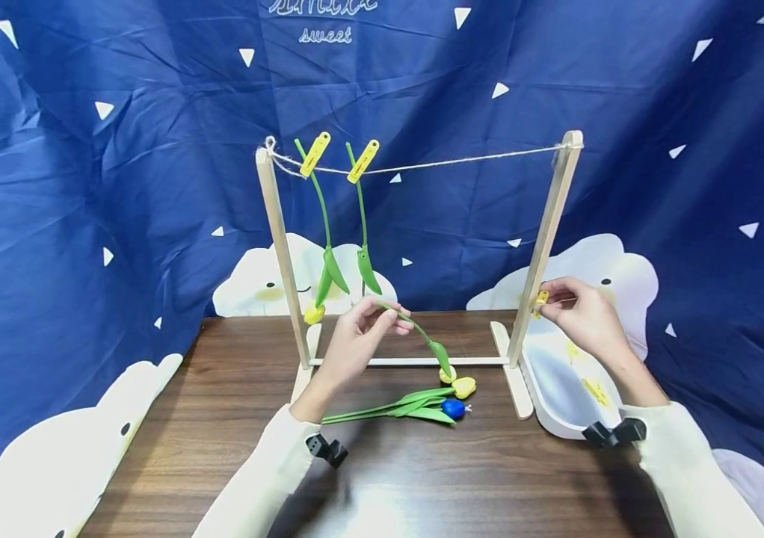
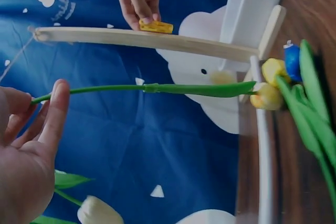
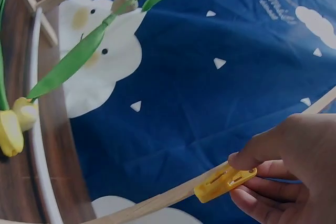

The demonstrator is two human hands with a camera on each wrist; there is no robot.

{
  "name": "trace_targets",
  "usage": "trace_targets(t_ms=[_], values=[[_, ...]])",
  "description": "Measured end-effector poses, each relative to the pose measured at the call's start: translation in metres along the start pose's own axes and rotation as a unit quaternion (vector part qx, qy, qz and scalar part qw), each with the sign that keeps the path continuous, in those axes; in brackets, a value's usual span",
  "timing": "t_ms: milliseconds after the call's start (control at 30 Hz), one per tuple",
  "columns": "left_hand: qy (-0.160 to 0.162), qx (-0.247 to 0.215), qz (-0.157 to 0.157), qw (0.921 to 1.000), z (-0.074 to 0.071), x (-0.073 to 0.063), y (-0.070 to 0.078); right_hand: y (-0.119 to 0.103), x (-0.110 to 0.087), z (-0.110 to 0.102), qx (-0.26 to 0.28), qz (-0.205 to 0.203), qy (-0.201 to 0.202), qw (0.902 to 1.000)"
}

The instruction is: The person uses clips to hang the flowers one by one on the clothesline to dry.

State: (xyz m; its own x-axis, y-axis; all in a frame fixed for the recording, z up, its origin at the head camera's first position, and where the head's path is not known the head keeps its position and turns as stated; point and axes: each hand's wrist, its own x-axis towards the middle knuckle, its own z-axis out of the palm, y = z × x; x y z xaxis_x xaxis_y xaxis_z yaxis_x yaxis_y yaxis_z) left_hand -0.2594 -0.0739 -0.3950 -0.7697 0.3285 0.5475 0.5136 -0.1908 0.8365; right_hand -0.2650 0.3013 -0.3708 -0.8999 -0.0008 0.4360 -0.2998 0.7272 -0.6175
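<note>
My left hand (image 1: pixel 355 340) pinches the green stem of an artificial tulip (image 1: pixel 439 357) near its end. The pale yellow bloom (image 2: pixel 266 97) slants down beside the flowers on the table. Near the right post, my right hand (image 1: pixel 587 317) grips a yellow clothespin (image 3: pixel 226 183) between thumb and fingers. Two yellow clothespins (image 1: pixel 315 155) fasten two upside-down tulips to a string (image 1: pixel 463 160). One hanging bloom (image 1: pixel 314 312) is yellow; the other, white bloom (image 2: pixel 100 212) is hidden behind my left hand in the head view.
The string runs between wooden posts (image 1: pixel 546 224) joined by a white lower bar (image 1: pixel 416 362). Lying on the table (image 1: pixel 234 448) are more tulips, with a blue bloom (image 1: pixel 452 408) and a yellow bloom (image 1: pixel 464 387). A white tray (image 1: pixel 560 427) holds yellow clothespins (image 1: pixel 596 391) at right.
</note>
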Motion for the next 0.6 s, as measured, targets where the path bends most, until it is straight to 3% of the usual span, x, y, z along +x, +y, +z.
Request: trace_targets(t_ms=[167, 333, 600], values=[[0.008, 0.025, 0.036, 0.999, 0.005, 0.016, 0.007, -0.012, -0.006, -0.006, -0.005, -0.017, 0.041, 0.999], [0.005, 0.056, 0.081, 0.9951, 0.007, 0.03, 0.016, -0.034, -0.01, -0.01, 0.001, -0.02, 0.043, 0.9989], [-0.002, 0.104, 0.11, 0.9884, 0.014, 0.049, 0.038, -0.069, -0.011, -0.014, 0.003, -0.045, 0.042, 0.9981]])
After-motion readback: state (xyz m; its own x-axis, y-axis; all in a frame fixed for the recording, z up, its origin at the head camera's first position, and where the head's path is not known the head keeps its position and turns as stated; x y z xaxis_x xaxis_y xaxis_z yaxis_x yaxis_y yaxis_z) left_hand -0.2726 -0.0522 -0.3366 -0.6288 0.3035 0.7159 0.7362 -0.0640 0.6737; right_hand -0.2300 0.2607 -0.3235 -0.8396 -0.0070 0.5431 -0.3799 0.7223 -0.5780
